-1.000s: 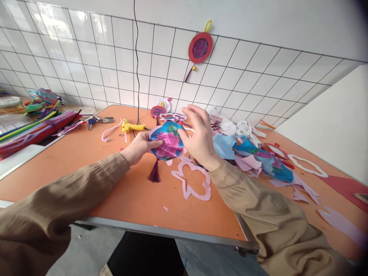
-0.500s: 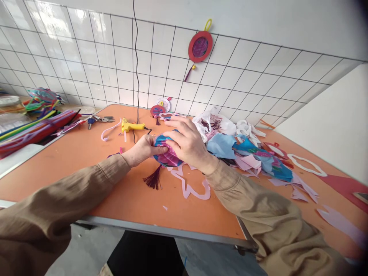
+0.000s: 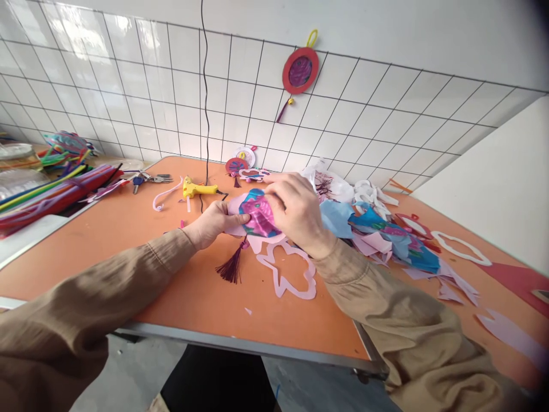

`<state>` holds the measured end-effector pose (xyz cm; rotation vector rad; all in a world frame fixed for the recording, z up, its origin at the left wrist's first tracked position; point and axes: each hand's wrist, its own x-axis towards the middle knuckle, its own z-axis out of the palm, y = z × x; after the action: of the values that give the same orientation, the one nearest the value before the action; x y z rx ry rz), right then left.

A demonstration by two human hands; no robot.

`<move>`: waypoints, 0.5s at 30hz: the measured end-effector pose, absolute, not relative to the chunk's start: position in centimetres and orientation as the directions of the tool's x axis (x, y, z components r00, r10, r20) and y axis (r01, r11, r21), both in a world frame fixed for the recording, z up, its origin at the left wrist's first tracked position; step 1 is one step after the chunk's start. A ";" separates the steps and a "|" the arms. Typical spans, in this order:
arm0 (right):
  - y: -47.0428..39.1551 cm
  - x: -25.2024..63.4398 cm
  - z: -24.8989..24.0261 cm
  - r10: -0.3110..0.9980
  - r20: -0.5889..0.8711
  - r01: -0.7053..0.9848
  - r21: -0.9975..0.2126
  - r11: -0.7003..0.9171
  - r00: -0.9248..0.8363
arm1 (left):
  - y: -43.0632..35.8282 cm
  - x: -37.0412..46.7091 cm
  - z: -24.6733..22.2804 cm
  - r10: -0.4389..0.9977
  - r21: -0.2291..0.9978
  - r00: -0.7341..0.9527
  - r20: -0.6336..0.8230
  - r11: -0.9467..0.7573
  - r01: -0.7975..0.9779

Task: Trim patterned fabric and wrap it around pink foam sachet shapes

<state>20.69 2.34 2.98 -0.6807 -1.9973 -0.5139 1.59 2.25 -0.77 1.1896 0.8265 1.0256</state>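
Note:
My left hand (image 3: 210,224) is closed on the left side of a pale pink paper frame (image 3: 235,207), its thumb pressing on the front. Over the frame lies a round piece of blue and magenta patterned fabric (image 3: 259,216). At the fabric's right edge are the curled fingers of my right hand (image 3: 299,210), closed on it; the fingertips are partly hidden. A dark purple tassel (image 3: 230,264) hangs from the lower side of the frame. Below and to the right, a pink flower-shaped paper outline (image 3: 307,289) lies on the orange table (image 3: 189,303).
A yellow glue gun (image 3: 199,189) and pliers (image 3: 154,178) lie at the back left, near bundled pipe cleaners (image 3: 81,194). Fabric scraps (image 3: 386,232) and a white plastic bag (image 3: 338,186) are heaped on the right. A red round tasselled ornament (image 3: 301,70) hangs on the wall.
My right hand has moved a little to the right and its fingers have curled in. More of the fabric and the pink frame now shows.

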 end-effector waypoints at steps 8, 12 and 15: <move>2.6 23.6 6.2 0.377 0.911 0.744 -0.134 0.655 -0.168 | 2.4 1.6 -0.9 0.974 0.947 0.219 -0.057 0.122 -0.297; 2.5 24.3 7.3 0.470 0.875 0.741 -0.236 0.629 -0.120 | 2.4 1.5 -0.8 0.980 0.930 0.192 -0.055 0.120 -0.348; 2.2 24.2 7.6 0.586 0.800 0.716 -0.333 0.614 -0.130 | 2.3 1.6 -0.8 0.982 0.924 0.186 -0.033 0.101 -0.369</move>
<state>24.23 2.15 7.56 -1.0529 -1.8145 -0.1593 1.56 2.32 -0.75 0.9539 0.8316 1.1903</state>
